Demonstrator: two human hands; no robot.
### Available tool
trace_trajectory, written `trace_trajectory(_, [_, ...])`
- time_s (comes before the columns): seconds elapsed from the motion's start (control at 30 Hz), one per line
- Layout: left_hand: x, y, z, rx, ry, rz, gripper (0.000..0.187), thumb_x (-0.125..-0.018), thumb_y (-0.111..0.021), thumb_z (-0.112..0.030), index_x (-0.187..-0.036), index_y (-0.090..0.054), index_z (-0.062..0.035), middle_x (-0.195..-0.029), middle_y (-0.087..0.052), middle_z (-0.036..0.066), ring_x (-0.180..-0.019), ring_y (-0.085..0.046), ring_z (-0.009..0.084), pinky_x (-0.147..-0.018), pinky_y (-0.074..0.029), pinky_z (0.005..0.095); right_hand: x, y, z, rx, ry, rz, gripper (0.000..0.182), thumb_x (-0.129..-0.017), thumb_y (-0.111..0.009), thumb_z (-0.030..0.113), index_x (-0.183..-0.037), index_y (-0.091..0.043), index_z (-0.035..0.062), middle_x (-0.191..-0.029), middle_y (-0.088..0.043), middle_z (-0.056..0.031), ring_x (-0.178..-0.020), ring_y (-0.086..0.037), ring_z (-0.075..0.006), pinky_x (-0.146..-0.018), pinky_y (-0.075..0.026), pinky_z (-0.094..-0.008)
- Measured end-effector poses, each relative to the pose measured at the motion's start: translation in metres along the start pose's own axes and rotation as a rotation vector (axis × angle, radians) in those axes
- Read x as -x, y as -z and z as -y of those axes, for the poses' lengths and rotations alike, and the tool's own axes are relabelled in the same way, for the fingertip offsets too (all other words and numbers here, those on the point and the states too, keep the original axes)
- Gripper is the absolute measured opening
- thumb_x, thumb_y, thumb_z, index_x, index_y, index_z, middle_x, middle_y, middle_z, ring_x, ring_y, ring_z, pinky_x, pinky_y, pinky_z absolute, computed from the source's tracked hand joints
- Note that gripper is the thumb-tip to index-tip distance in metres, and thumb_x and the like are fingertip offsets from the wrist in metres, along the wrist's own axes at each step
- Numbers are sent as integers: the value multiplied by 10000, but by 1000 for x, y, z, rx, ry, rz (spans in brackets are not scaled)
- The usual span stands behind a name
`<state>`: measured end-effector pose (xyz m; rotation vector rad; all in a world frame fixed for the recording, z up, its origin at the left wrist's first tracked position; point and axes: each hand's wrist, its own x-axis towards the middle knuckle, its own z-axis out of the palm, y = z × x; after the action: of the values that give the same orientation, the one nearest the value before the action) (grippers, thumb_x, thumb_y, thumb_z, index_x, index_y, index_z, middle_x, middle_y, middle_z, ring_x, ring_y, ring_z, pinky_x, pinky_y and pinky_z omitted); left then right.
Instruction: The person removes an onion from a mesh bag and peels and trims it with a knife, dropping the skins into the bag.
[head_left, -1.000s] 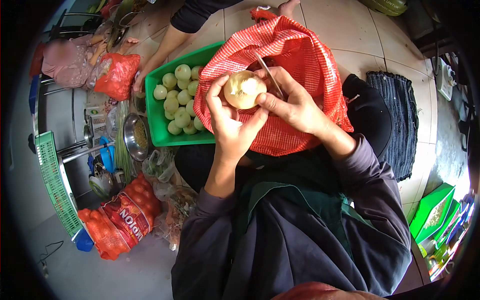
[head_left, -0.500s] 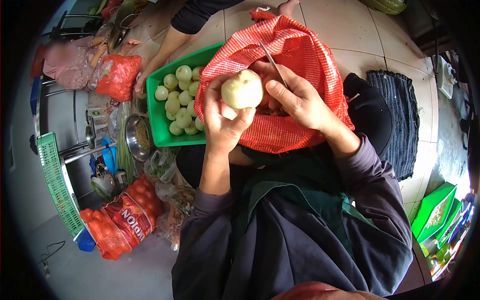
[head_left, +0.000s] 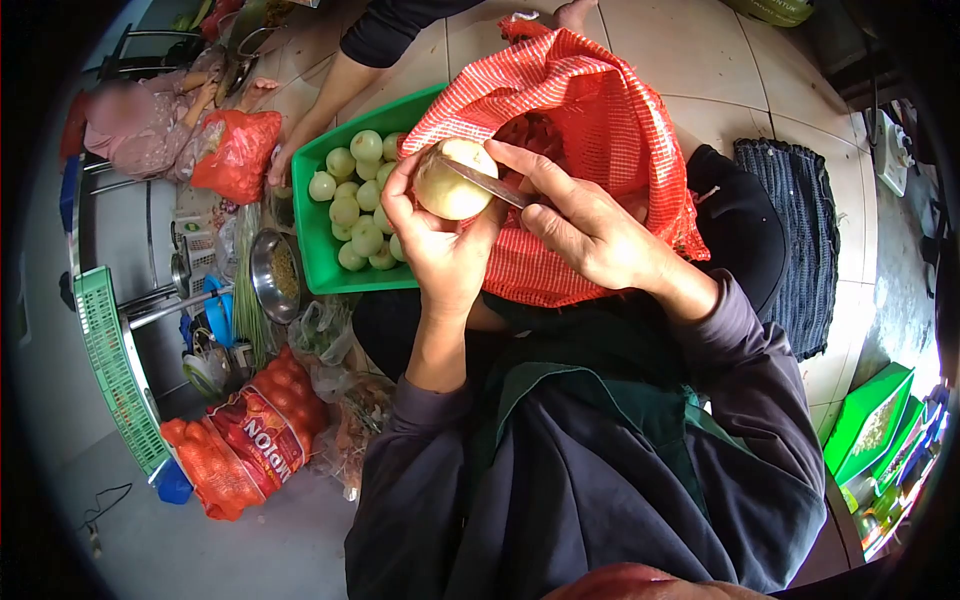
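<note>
onion [head_left: 447, 198]: pale, bare of dry skin over most of what we see; raised at the 9 o'clock side of the open red mesh sack [head_left: 560, 275].
left hand [head_left: 447, 257]: clamped on the onion, fingers curled round its 9 o'clock side.
right hand [head_left: 600, 235]: closed on the knife [head_left: 490, 184]; forefinger stretched to the onion's 1 o'clock edge, contact unclear.
blade: across the onion's upper face, tip toward 10 o'clock, handle end toward 4; it looks to touch.
step: we judge trimming or cleaning of the onion's end, with peeling mostly done.
next move: calls, we think, for a firm left hold, a shallow stroke and left fingers clear of the edge.
green crate [head_left: 325, 280]: just beside, at 9 o'clock from the onion, carrying peeled onions [head_left: 366, 237].
sack contents: reddish scraps, perhaps skins; we cannot tell.
</note>
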<state>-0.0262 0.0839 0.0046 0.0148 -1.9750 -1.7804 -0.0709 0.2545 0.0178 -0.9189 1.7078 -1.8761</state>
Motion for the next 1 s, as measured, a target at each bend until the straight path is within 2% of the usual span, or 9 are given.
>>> trace_trajectory(0.07, [3,-3,2,-30,-39,-46,749,-704,-795,49,-1267,-307,-26,-1229,-491,146,-1095,-549,218,-946,-485,338,0,-4,-4,-13,90,-44,529,-959,-455,91,-1452,-280,12,-1283,-530,-253,-1185,-536,-391,-1012,-418,-406])
trace_trajectory(0.27, [2,-7,9,-329,-296,-118,748,-674,-822,42,-1219,-314,-30,-1206,-491,161,-1064,-552,230,-941,-464,356,0,-11,-8,-4,65,-84,503,-962,-429,89,-1443,-299,19,-1285,-530,-245,-1124,-579,-379,-969,-448,-414])
trace_trajectory(0.5, [5,-10,18,-557,-433,-173,779,-639,-851,25,-1210,-325,-38,-1147,-498,143,-1041,-551,237,-931,-453,377,-1,-17,-11,-32,4,-200,397,-973,-416,108,-1359,-382,23,-1049,-608,-202,-928,-637,-291,-848,-489,-376])
trace_trajectory(0.6, [6,-9,21,-477,-381,-131,767,-642,-839,31,-1206,-322,-33,-1163,-482,137,-1048,-547,218,-914,-476,359,-2,-17,-25,-170,-24,-210,362,-980,-417,114,-1332,-406,28,-975,-596,-162,-877,-607,-227,-807,-477,-341])
trace_trajectory(0.7, [7,-10,13,-64,-41,-98,739,-658,-816,41,-1203,-321,-29,-1185,-464,130,-1059,-539,193,-891,-503,328,-3,-10,-13,-309,-156,-170,344,-991,-411,117,-1323,-422,26,-1003,-576,-87,-932,-549,-145,-839,-445,-299])
trace_trajectory(0.73, [7,-7,13,-29,13,-71,712,-683,-795,33,-1209,-318,-27,-1207,-453,127,-1067,-534,177,-876,-517,300,-4,-9,-13,-432,-174,-149,337,-995,-410,114,-1320,-429,25,-1021,-545,-39,-962,-496,-100,-869,-418,-269])
trace_trajectory(0.83, [8,2,13,96,145,-43,737,-687,-812,-1,-1227,-311,-25,-1211,-455,125,-1076,-531,184,-899,-507,316,-5,-11,-16,-339,-118,-188,344,-992,-404,104,-1328,-431,30,-905,-531,-17,-804,-494,-66,-742,-433,-225])
trace_trajectory(0.93, [8,3,12,118,38,21,763,-690,-827,-33,-1245,-303,-25,-1221,-448,120,-1085,-526,187,-922,-497,328,-8,-4,-25,-458,-214,-198,372,-986,-407,101,-1352,-415,35,-798,-504,6,-656,-443,-33,-602,-397,-186])
trace_trajectory(1.0, [7,1,10,139,59,-15,775,-688,-834,-43,-1250,-301,-22,-1225,-446,119,-1091,-523,190,-933,-491,333,-7,0,-18,-524,-218,-164,394,-981,-412,102,-1369,-400,38,-753,-483,14,-596,-403,-24,-546,-358,-175])
